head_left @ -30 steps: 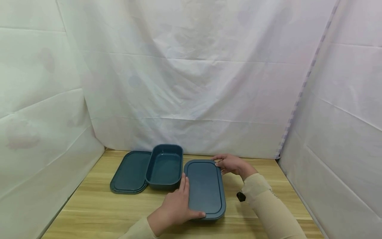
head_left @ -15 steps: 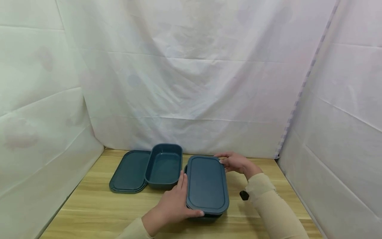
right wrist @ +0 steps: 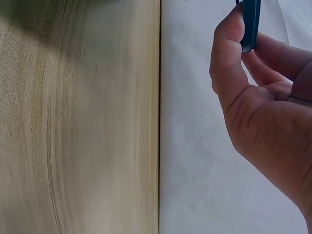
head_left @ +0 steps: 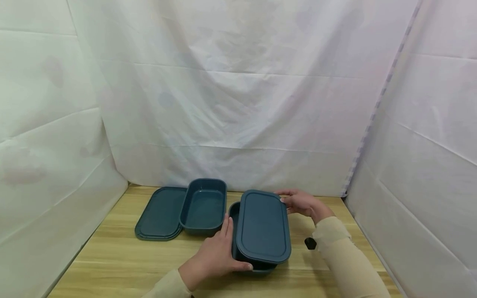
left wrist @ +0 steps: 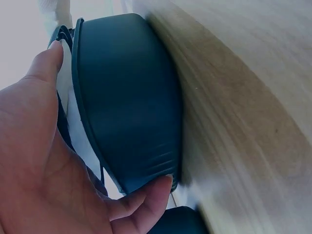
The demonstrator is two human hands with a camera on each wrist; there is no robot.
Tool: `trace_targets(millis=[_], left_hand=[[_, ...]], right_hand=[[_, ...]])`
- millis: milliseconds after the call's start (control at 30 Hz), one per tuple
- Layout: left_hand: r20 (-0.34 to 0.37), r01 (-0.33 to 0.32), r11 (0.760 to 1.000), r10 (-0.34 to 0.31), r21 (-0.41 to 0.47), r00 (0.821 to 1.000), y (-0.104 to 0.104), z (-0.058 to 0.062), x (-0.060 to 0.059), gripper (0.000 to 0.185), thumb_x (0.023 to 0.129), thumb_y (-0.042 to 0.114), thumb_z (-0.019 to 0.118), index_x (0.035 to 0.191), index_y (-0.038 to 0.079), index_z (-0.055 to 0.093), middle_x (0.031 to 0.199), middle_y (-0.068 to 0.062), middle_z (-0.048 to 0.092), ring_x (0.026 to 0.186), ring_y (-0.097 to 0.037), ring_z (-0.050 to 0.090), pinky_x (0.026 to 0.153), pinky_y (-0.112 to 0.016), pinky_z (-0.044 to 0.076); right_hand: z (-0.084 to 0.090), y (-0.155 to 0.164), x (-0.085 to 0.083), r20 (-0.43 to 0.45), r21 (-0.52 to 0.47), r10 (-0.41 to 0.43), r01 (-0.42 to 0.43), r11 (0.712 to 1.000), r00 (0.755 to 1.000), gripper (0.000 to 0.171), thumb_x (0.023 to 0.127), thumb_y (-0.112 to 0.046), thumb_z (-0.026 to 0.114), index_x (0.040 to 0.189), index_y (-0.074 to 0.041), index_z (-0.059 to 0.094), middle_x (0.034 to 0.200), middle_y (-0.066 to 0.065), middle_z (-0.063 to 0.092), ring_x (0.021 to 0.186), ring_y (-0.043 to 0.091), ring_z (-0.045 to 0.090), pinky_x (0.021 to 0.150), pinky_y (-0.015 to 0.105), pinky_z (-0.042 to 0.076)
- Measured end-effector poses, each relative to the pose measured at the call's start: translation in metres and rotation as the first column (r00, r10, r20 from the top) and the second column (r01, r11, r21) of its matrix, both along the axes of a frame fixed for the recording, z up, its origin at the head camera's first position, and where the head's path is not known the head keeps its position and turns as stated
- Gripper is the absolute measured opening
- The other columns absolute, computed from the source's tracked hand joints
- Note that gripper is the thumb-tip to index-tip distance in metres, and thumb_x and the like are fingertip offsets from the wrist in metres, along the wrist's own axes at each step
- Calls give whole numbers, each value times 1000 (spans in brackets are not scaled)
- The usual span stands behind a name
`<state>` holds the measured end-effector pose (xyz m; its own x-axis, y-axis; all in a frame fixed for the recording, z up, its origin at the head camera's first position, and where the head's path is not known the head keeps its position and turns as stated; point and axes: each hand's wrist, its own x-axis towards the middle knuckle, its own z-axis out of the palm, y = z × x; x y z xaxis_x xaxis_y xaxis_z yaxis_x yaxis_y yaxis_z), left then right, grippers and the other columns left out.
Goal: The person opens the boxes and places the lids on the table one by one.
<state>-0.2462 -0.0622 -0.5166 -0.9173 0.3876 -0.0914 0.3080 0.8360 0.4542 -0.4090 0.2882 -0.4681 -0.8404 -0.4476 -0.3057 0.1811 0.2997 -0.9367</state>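
Here the white sheets (head_left: 238,103) hang as backdrop on three sides, and the wooden table (head_left: 112,256) fills the floor of the view. On its far left lies a spare lid (head_left: 158,215), flat, with an open box (head_left: 204,207) touching its right edge. Just right of that stands a second box (head_left: 234,215), mostly covered by the lid (head_left: 263,227) held above it.

That lid is lifted off the second box and shifted slightly right, so the box's left wall and a strip of its inside show. It looks level or nearly so; whether any edge touches the rim cannot be told.

The left hand (head_left: 214,256) steadies the second box: the wrist view shows fingers curled round its near end (left wrist: 129,97), thumb tip (left wrist: 158,187) tucked under the base. The right hand (head_left: 303,203) pinches the lid's far edge, thumb on one face (right wrist: 229,44) and fingers behind the other.

Judging by this, the step in hand is lifting the lid away from the box. The next move calls for keeping the pinch firm, since the lid hangs from one end, while the left hand holds the box down.

A small black object (head_left: 310,243) sits by the right sleeve.
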Motion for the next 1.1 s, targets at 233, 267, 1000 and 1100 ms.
trace_targets(millis=[233, 267, 1000, 1100], left_hand=[[-4, 21, 1000, -21, -11, 1000, 2, -7, -2, 155, 73, 105, 63, 177, 4, 8, 185, -17, -7, 147, -44, 55, 88, -56, 62], [-2, 21, 1000, -22, -15, 1000, 2, -8, -2, 155, 73, 105, 62, 177, 4, 8, 185, -17, -7, 147, -43, 55, 88, -55, 62], [25, 4, 1000, -4, -4, 1000, 4, -10, -1, 151, 76, 98, 70, 177, 3, 9, 185, -16, -8, 137, -44, 64, 85, -54, 63], [38, 2, 1000, -2, -2, 999, 5, -10, -2, 149, 77, 96, 72, 177, 3, 10, 185, -16, -8, 137, -43, 64, 86, -54, 62]], right_hand=[[2, 0, 4, -4, -7, -12, 12, 1000, 1000, 44, 118, -7, 51, 162, -1, 53, 124, 13, 78, 103, 26, 79, 92, 47, 64], [1, 0, 5, -3, -7, -14, 14, 1000, 1000, 44, 118, -7, 51, 161, -1, 54, 124, 14, 78, 102, 25, 79, 92, 47, 64], [2, 25, 5, -13, -79, 2, -3, 997, 1000, 51, 121, -9, 45, 168, 8, 32, 125, 9, 75, 109, 22, 76, 101, 45, 61], [3, 28, 7, -9, -88, 16, -17, 996, 1000, 51, 121, -10, 44, 167, 10, 31, 126, 10, 73, 110, 22, 75, 103, 46, 59]])
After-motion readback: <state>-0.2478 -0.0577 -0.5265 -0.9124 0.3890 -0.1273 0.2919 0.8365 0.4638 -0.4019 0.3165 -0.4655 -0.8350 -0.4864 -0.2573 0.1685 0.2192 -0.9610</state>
